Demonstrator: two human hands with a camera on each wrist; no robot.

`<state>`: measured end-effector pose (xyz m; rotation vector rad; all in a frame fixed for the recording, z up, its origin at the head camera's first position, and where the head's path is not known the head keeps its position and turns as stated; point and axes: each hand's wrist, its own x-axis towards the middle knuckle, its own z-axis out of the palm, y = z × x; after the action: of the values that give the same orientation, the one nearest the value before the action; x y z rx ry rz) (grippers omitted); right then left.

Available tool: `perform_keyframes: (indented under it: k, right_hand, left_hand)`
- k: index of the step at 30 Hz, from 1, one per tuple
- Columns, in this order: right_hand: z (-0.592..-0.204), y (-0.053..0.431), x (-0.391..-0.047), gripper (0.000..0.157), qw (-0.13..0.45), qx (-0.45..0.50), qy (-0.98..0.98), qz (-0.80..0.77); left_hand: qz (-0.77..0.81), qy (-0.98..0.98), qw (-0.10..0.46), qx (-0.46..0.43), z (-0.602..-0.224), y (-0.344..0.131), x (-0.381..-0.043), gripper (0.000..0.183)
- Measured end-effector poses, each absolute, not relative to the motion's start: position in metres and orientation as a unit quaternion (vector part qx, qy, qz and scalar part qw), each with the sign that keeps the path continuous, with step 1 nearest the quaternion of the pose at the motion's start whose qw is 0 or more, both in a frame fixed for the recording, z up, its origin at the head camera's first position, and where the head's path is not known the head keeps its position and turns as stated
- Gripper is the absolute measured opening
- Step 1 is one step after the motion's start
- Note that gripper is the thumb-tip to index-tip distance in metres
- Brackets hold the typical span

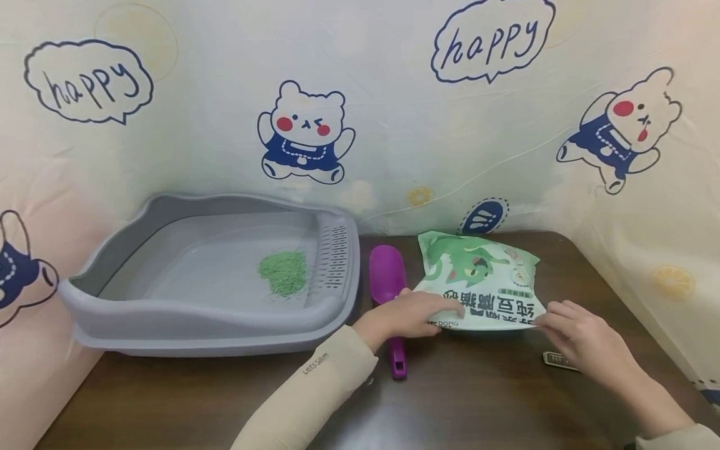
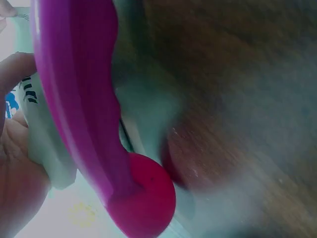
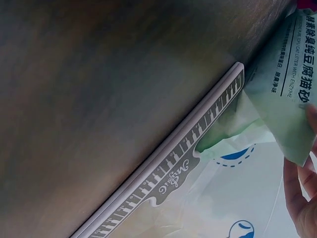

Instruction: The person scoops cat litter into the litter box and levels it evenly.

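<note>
A green and white bag of cat litter lies on the table, its printed side up. My left hand holds its near left corner, reaching over a purple scoop. At the bag's near right corner, my right hand pinches the edge between thumb and fingers. The right wrist view shows that corner of the bag by the fingertips. The scoop fills much of the left wrist view, with part of the left hand behind it.
Left of the scoop stands a grey litter box with a pile of green litter granules inside. A flat strip with a piano-key print lies on the table near the right hand. A printed cloth hangs behind.
</note>
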<state>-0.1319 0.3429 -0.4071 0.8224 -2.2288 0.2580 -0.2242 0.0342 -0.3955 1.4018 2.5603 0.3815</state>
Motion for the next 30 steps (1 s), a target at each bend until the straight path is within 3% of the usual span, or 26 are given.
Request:
perform_keyframes:
  k: [15,30]
  right_hand:
    - [-0.41,0.352,-0.134,0.054,0.357,0.306,-0.873,0.126]
    - [-0.411,0.361,-0.131,0.054,0.353,0.31,-0.874,0.126]
  left_hand:
    - [0.082,0.861,0.008,0.503,-0.397,0.023,-0.229,0.035]
    - [0.135,0.871,-0.021,0.472,-0.392,0.012,-0.229,0.01]
